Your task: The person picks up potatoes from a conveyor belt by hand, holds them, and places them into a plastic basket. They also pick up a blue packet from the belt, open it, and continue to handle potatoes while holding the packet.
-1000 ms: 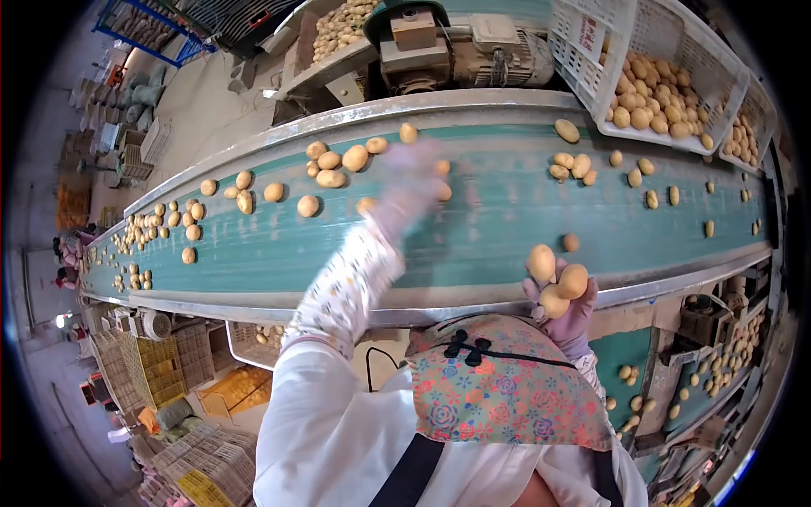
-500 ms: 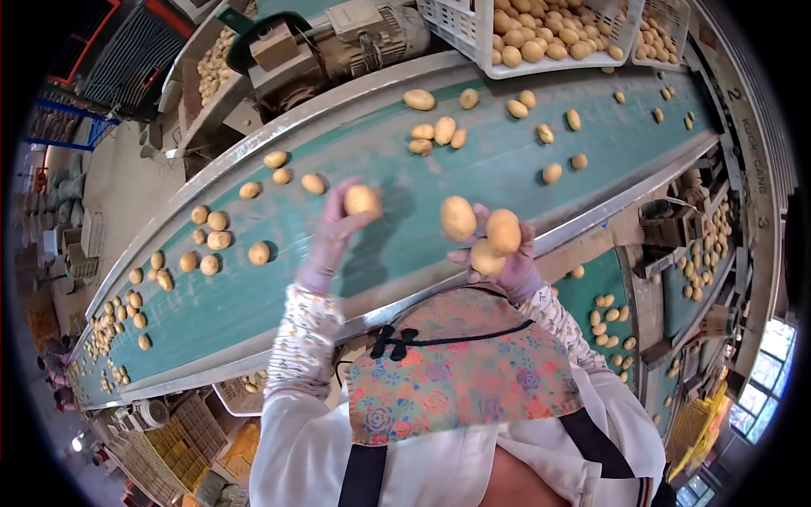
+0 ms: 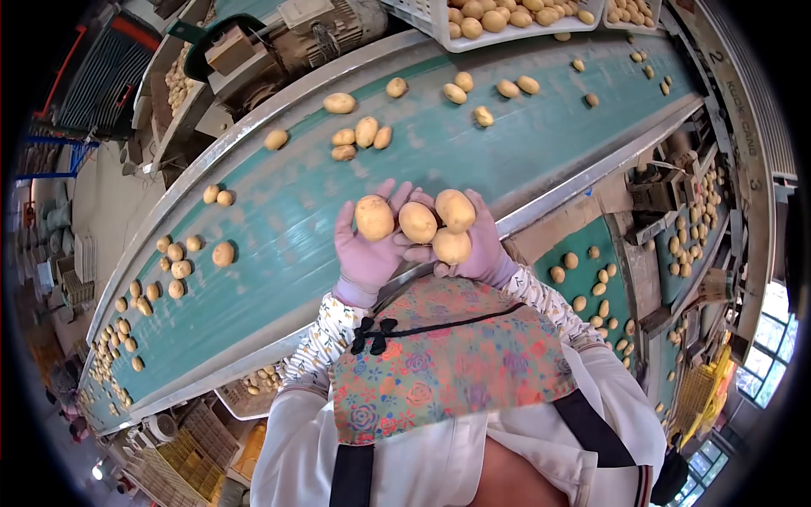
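My two gloved hands are side by side over the near edge of the green conveyor belt, palms up. Cupped in my left hand is a potato, with the fingers reaching out behind it. My right hand holds one potato at the top and another potato below it. Between the hands sits a third potato, by the fingertips of both. Beyond them a small cluster of potatoes lies on the belt.
White crates full of potatoes stand at the belt's far side, beside a motor. A metal rail borders the near side. Lower right, a second green belt carries more potatoes. A crate sits below the belt.
My left hand has come right and toward me with its potato, closing up to my right hand, which moved slightly left. Potatoes on the belt have shifted left.
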Demonstrator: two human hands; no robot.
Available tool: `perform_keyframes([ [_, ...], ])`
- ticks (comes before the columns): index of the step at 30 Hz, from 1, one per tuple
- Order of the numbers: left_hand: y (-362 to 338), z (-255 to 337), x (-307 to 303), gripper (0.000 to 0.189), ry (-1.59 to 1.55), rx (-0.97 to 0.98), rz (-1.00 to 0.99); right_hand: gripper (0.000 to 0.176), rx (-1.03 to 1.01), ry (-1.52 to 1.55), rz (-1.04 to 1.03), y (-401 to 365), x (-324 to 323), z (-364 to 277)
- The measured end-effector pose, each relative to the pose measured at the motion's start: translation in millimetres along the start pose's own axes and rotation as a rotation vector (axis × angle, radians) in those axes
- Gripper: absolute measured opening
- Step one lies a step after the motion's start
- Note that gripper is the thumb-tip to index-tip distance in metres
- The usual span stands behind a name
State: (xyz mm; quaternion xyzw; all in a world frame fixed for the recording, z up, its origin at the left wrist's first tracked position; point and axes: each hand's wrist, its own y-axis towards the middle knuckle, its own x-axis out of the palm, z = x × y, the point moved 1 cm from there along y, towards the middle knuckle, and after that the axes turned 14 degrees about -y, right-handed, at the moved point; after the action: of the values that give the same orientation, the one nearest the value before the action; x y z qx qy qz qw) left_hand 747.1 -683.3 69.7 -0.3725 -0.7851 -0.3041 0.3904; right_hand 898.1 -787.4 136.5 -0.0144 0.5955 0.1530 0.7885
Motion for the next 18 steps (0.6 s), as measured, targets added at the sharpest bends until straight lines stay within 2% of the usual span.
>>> perform_keyframes([
  [3, 10.2, -12.5, -0.2, 0.075, 0.049, -0.04, -0.011, 0.061, 0.027, -0.101, 0.099, -4.7, -8.9, 14.4],
  [9, 40.2, -41.6, -0.4, 0.076, 0.086, -0.083, -0.048, 0.06, 0.033, -0.1, 0.076, -8.4, -33.3, 49.2],
  [11, 49.2, -50.1, -2.3, 0.074, 0.146, -0.031, -0.016, 0.059, 0.037, -0.091, 0.06, -10.9, -37.4, 59.9],
  [14, 67.9, -63.2, -5.6, 0.069, 0.315, 0.033, 0.029, 0.059, 0.039, -0.078, 0.038, -14.6, -42.1, 78.6],
  [18, 86.8, -81.8, -2.5, 0.063, 0.7, 0.103, 0.032, 0.059, 0.059, 0.04, 0.025, -23.8, -39.5, 102.9],
])
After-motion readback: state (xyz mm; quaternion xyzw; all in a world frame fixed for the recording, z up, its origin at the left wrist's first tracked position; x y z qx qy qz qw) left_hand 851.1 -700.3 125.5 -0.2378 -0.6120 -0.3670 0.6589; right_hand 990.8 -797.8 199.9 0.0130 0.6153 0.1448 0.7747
